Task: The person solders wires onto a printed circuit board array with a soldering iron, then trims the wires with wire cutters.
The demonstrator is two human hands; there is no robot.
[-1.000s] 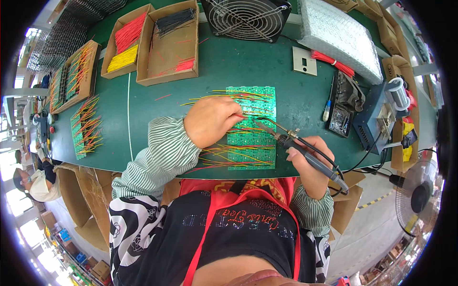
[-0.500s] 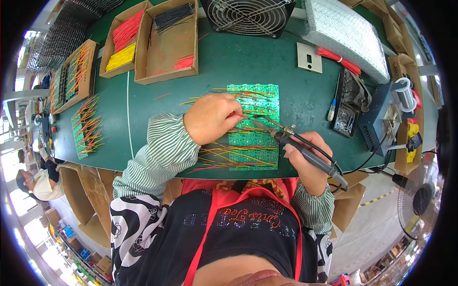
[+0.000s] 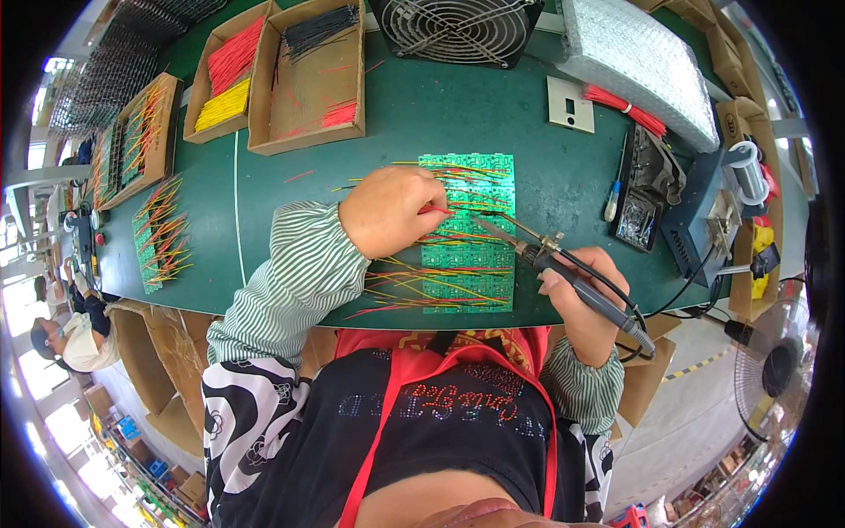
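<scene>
Clock directions are read from the green circuit board panel [image 3: 480, 257], which lies flat on the green bench [image 3: 554, 167], just in front of the person. Far left, around 8:30, a co-worker [image 3: 84, 345] in a light top is off past the bench. Between 9 and 10 there's a brown tray [image 3: 172, 119] with wired-up boards in it, and at 9 another wired board [image 3: 145, 255] lies on the bench by itself. At 10 is a cardboard box [image 3: 204, 92] of red and yellow wires, right next to a second box [image 3: 299, 104] with black and red ones.

Left hand [image 3: 387, 211] comes in over the panel's 9 o'clock side, grip pinched together on a short red wire [image 3: 437, 210]. Loose red and yellow wires stick out leftward from the panel. Big black fan [image 3: 458, 31] up at 12.

Right hand [image 3: 581, 320] is at 4, grip wrapped around a grey soldering iron [image 3: 612, 311]. Its tip points to 10, near that red wire; can't tell if it's touching anything. A thin metal tube [image 3: 552, 240] runs alongside it. Then a metal plate [image 3: 570, 106] at 1, bubble wrap [image 3: 642, 75] at 1:30, a black tray [image 3: 635, 220] at 3, a blue-grey box [image 3: 691, 211] beyond it, and a floor fan [image 3: 779, 361] near 4.
</scene>
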